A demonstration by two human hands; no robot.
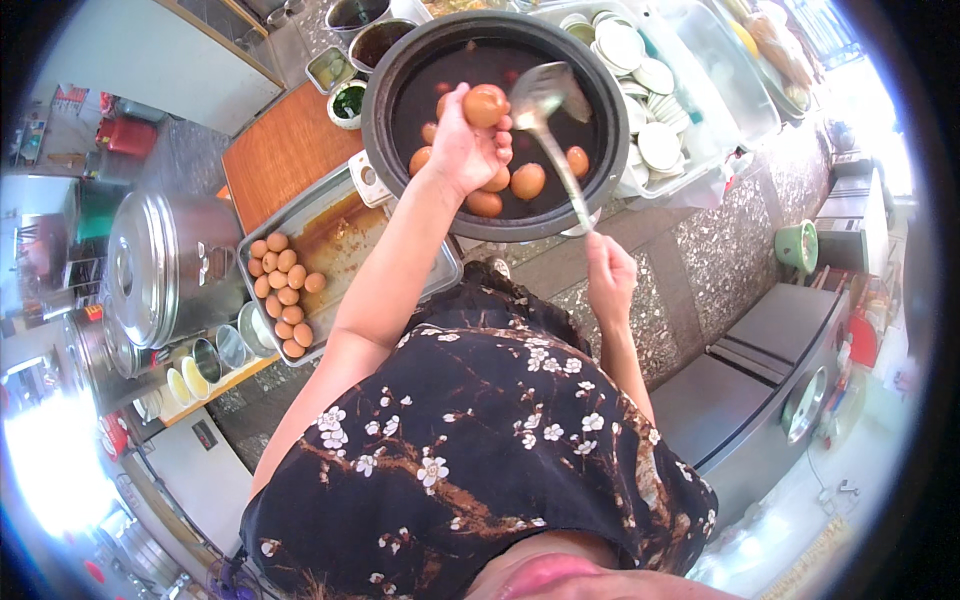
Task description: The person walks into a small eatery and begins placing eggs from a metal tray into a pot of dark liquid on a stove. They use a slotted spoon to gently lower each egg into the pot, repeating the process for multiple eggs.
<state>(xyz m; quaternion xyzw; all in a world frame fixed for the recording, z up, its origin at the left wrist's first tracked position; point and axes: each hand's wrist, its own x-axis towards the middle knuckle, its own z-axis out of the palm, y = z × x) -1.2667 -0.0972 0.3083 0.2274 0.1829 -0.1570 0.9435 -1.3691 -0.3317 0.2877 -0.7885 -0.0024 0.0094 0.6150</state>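
My left hand is raised over a wide dark pot, palm up, with its fingers curled around a brown egg. Dark liquid fills the pot, and several brown eggs sit partly above its surface. The end of a long metal handle is in my right hand, just outside the pot's near rim. That handle belongs to a metal ladle, whose head is over the pot, right of the held egg. I cannot tell how far the head dips into the liquid.
Left of the pot, a metal tray with brown stains holds several brown eggs. A large lidded steel pot stands beyond it. White dishes fill a clear plastic bin at the right. Small containers, one with chopped greens, adjoin the pot.
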